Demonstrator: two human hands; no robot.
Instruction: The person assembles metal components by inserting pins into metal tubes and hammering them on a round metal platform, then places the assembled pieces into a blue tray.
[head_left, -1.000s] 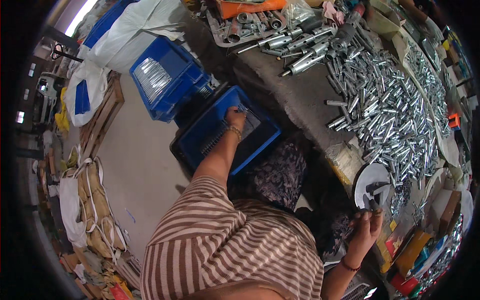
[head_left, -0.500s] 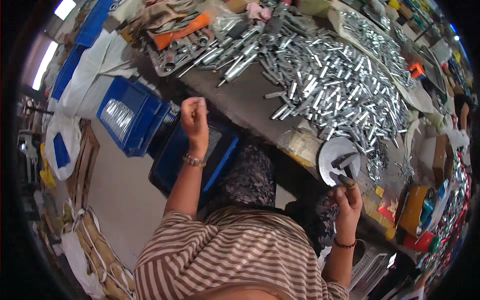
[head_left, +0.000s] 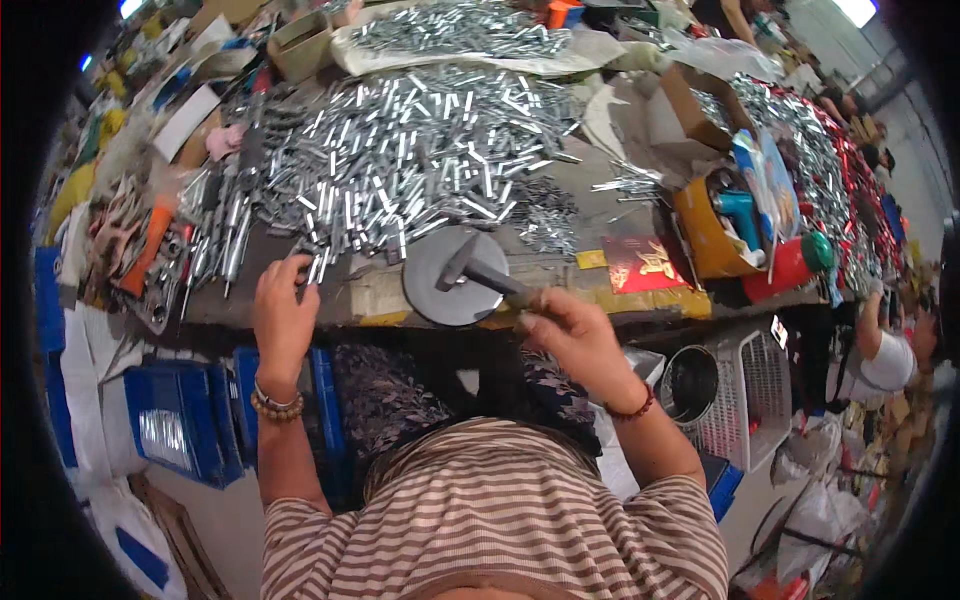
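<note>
Gripping hammer (head_left: 492, 277) by handle, my right hand (head_left: 575, 338) curls closed; hammer's head sits over round metal plate (head_left: 424, 284), near side of metal tube pile (head_left: 420, 150). Left hand (head_left: 286, 312) half-curled at pile's near left edge, pinch unclear. Best: fingertips clear of hammer's head.

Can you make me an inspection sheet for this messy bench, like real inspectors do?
Surface: dark, worn workbench
Job's things: dark hammer, its head over a round grey metal plate; pile of short silver metal pieces
Clutter: open yellow box; red card with gold pattern
Hands: right hand grips the hammer; left hand open beside the pile, touch unclear
Cables: nothing seen
Surroundings: blue plastic bins; white perforated plastic basket; another person, right side
</note>
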